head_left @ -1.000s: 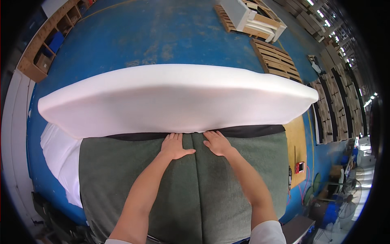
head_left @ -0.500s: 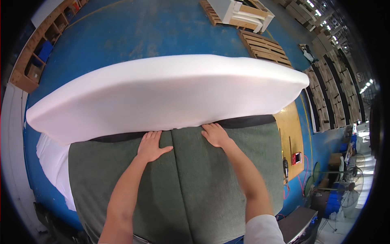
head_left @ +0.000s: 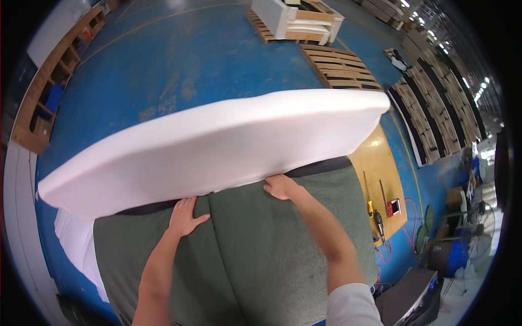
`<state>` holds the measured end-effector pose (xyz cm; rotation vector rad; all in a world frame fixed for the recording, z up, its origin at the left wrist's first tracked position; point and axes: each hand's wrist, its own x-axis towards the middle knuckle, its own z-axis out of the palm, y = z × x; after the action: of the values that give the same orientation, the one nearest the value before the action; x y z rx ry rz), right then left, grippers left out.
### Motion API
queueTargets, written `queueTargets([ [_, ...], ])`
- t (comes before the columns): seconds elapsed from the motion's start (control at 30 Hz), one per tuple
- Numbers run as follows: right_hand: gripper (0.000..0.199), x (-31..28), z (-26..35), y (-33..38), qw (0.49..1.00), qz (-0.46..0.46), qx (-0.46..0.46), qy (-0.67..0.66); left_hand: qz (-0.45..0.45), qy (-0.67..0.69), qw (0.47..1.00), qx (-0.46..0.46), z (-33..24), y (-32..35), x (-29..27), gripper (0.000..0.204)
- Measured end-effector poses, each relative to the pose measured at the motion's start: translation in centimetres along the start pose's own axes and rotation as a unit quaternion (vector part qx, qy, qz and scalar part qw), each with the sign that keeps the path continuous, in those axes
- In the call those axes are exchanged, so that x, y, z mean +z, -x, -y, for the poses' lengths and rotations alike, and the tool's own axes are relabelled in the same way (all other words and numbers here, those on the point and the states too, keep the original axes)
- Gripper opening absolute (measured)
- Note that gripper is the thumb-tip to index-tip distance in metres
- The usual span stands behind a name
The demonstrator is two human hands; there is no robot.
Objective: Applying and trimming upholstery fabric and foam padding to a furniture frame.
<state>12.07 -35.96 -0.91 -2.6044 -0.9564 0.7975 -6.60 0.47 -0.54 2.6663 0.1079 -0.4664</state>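
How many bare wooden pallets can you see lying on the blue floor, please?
2: one empty wooden pallet beyond the white foam slab, one pallet carrying a white block at the top. Others may be hidden.

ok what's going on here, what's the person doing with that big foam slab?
A person leans over a workbench with both hands flat on a grey-green felt sheet. The left hand and right hand press at the sheet's far edge, where it meets a large white foam slab. The fingertips look tucked at or just under the slab's near edge. Neither hand grips anything. A yellow table with hand tools stands to the right, and wooden pallets lie on the blue floor beyond.
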Motion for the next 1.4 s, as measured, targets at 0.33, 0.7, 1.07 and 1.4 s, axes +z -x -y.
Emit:
queueTargets([
  [0.33,0.047,-1.8,-6.0,-0.1,0.995,0.043,0.083,0.041,-0.022,0.009,0.999,0.026,0.6,0.0,0.3,0.098],
  [0.7,0.047,-3.9,-14.6,8.4,0.993,-0.101,0.052,-0.032,-0.031,-0.002,0.999,0.022,1.1,-0.2,1.2,0.095],
  [1.07,0.049,-4.9,-15.1,9.2,0.991,-0.085,0.093,0.049,-0.028,0.012,0.999,0.023,0.7,-0.1,0.7,0.092],
  [1.4,0.051,-3.3,-17.6,3.2,0.964,-0.036,0.208,0.159,-0.025,0.004,1.000,0.016,1.0,0.0,1.1,0.092],
])
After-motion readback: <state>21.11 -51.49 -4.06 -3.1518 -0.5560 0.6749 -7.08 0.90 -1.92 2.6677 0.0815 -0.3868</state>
